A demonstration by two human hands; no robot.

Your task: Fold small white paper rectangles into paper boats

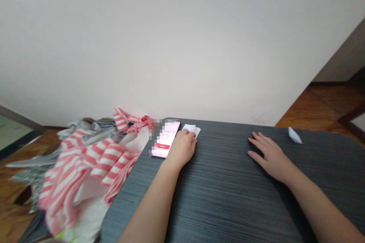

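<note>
Bare forearms (pixel 149 209) enter from the lower edge of the view and rest on a dark grey wood-grain tabletop (pixel 228 201).

Hazards: the left hand lies against the edge of a smartphone (pixel 164 139), so a sideways slip could shift the phone or register an unintended touch on its lit screen. A white paper slip (pixel 191 130) appears light and could crease or tear under uneven finger pressure. A folded white paper piece (pixel 294 135) lies near the far edge of the table, where a careless sweep of the right hand could knock it to the floor. A heap of red-and-white striped material (pixel 91 167) lies against the table's left edge; a wide movement of the left arm could catch it.

Hand state: the left hand (pixel 182 149) is partly closed, with its fingers curled down onto the paper slip. Whether they grip the slip or only rest on it cannot be determined. The right hand (pixel 270 155) is open and palm-down, with its fingers spread. It holds nothing and touches only the tabletop. Of the items on the table, the folded paper piece is nearest to it, just beyond the fingertips.
</note>
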